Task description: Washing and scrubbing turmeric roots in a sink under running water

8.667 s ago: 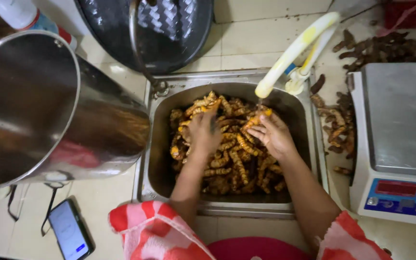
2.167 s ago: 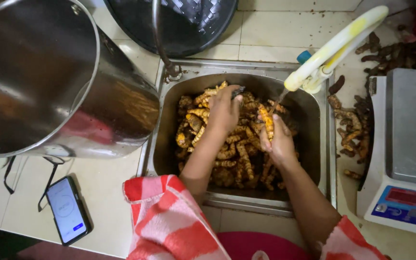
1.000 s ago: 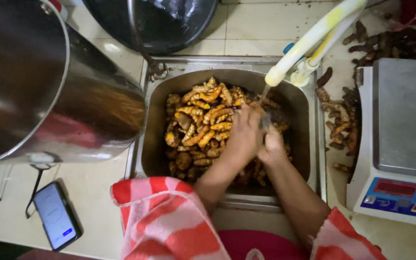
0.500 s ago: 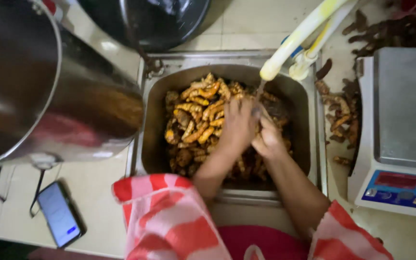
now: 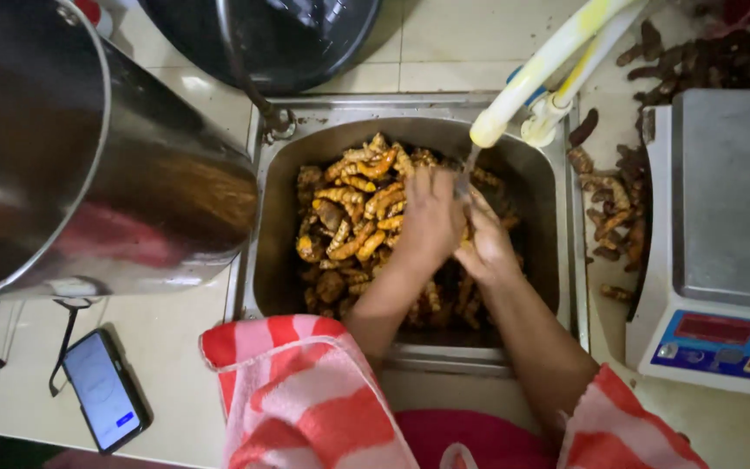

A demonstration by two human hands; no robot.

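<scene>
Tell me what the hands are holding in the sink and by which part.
Both hands, left and right, press together around a root under the tap. Where the grip sits cannot be told; the root is mostly hidden.

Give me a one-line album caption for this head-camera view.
Left hand and right hand rub orange-yellow roots together in a steel sink under the tap.

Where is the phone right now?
The phone lies at the lower left of the head view, on the tiled counter below the big steel pot.
</scene>
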